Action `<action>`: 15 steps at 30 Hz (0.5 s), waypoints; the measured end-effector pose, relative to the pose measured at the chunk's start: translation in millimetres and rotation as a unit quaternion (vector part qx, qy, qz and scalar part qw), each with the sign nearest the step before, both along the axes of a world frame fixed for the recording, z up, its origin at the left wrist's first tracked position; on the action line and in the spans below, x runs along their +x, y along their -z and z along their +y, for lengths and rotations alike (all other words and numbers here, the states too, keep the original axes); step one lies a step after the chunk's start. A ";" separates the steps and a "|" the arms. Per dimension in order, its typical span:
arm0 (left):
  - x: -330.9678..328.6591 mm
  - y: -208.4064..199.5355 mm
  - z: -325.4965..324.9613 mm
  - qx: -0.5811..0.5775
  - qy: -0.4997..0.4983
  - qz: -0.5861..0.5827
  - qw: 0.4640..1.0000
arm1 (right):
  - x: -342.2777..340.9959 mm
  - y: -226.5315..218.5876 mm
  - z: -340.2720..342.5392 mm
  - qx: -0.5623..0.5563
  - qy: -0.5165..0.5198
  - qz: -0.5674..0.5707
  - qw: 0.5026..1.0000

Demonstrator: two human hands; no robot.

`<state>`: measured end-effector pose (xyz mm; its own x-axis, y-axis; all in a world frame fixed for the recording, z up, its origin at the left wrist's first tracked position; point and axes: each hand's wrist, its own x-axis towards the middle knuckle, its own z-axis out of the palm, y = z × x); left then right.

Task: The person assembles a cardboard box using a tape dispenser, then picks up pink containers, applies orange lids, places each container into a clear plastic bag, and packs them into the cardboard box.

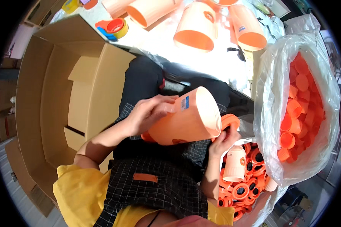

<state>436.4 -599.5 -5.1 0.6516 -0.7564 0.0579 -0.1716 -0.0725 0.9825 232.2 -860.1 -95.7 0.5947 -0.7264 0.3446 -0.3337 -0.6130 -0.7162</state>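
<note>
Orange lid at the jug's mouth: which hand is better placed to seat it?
Probably the right hand: it already grips the orange lid at the rim of the peach jug. The left hand is spread over the jug's side beside its sticker, steadying it, well away from the lid.

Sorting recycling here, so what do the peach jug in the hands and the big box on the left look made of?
Peach jug: seemingly moulded plastic, smooth, slightly glossy, judging by its even colour and soft sheen. Big box: corrugated cardboard, matte brown, with folded flaps.

It was a packing workshop: an open cardboard box (60, 102) at left, bagged orange caps (303, 109) right, jugs (195, 26) along the top.
</note>
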 end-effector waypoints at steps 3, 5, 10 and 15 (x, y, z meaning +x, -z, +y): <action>-1.2 6.1 -5.0 0.012 -0.011 0.032 0.999 | -17.4 13.4 9.1 -0.073 -0.084 0.072 0.991; 0.6 7.5 -9.5 0.006 0.005 0.019 1.000 | 2.1 -13.4 -17.2 0.184 -0.010 0.038 0.982; -3.3 3.2 -9.2 -0.014 0.045 0.032 0.998 | 45.6 -133.2 -29.6 0.079 -0.282 -0.053 0.955; -0.3 0.0 -10.0 0.017 0.050 0.058 0.997 | 54.7 -128.8 -17.4 -0.045 -0.449 -0.026 0.892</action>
